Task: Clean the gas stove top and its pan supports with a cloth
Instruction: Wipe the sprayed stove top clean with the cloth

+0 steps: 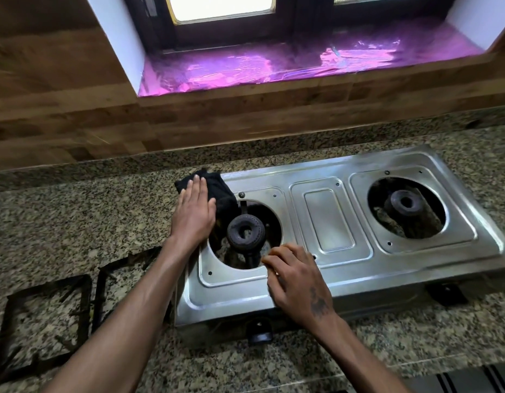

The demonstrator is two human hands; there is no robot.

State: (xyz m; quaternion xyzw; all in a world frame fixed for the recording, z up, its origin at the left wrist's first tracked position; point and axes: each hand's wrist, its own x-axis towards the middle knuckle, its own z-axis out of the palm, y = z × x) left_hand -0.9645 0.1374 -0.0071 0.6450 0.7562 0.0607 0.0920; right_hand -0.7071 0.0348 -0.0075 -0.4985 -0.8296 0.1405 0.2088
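A steel two-burner gas stove (330, 222) sits on the granite counter, both pan supports taken off. My left hand (194, 214) lies flat with straight fingers on a black cloth (220, 188) at the stove's far left corner, beside the left burner (245, 232). My right hand (296, 282) rests on the stove top just in front of that burner's opening, fingers loosely bent, holding nothing. Two black square pan supports lie on the counter to the left: one (44, 321) flat, the other (104, 282) next to it, close to my left forearm.
The right burner (405, 204) sits bare in its opening. A wood-look wall (61, 123) rises behind the counter, and a window sill lined with pink foil (274, 66) is above it. Black knobs (260, 334) stick out from the stove's front.
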